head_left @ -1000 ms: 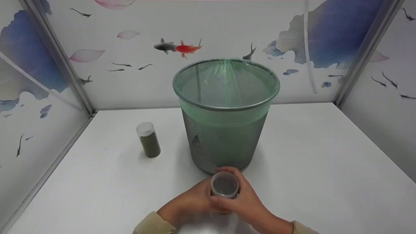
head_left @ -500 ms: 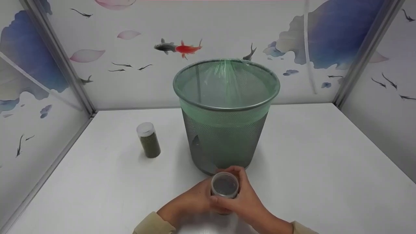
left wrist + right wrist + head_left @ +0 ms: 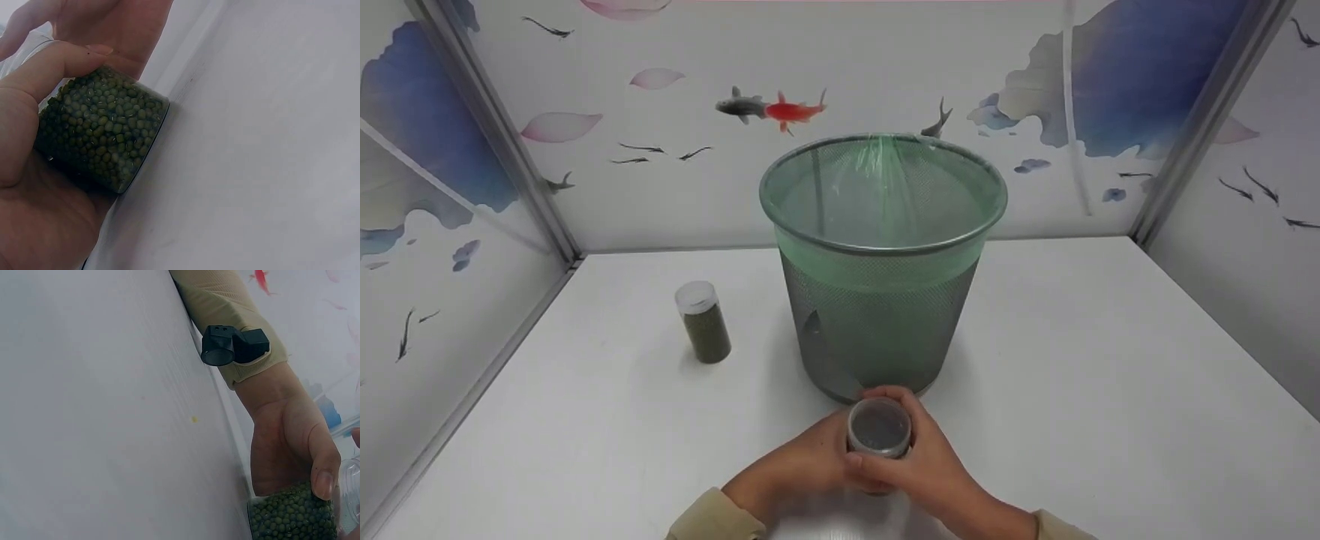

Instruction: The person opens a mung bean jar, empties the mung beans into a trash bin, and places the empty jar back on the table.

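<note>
Near the table's front edge, both hands hold a clear jar of green mung beans [image 3: 101, 129]. Its transparent round lid [image 3: 879, 424] faces up toward the head camera. My left hand [image 3: 814, 459] grips the jar's body, its thumb across the side in the left wrist view. From the right, my right hand [image 3: 930, 469] curls its fingers and thumb round the lid end. In the right wrist view, only bits of the right hand's fingers show at the edge. A second jar [image 3: 705, 330], with dark green contents and a clear lid, stands upright farther left.
A mesh wastebasket [image 3: 877, 322] lined with a green bag [image 3: 885, 187] stands just beyond the hands. Printed white panels [image 3: 660, 202] wall in the white table [image 3: 1080, 375] at the back and sides. A black wrist camera [image 3: 230, 346] sits on the left sleeve.
The right hand's fingers have shifted slightly at the lid, bending more half a second ago than now. Left hand, jars and wastebasket have kept their places.
</note>
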Available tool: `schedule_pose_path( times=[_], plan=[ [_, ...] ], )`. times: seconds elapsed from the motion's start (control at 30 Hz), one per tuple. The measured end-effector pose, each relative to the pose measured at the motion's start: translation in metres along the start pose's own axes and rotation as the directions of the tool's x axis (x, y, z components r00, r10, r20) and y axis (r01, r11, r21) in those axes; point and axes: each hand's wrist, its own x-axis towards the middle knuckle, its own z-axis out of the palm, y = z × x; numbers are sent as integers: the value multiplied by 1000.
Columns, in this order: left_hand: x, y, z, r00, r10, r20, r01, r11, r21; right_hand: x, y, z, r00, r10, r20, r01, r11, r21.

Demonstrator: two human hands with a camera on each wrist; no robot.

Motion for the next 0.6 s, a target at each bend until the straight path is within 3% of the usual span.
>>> schedule_pose_path(
  times=[0.23, 0.6],
  plan=[
    [-1, 3, 1, 999, -28, -22, 29, 999, 16, -1, -3, 0, 1000, 11, 6, -10, 1000, -19],
    [1, -1, 0, 1000, 1, -4, -1, 1000, -18, -2, -1, -1, 1000, 2, 7, -2, 1000, 19]
  ],
)
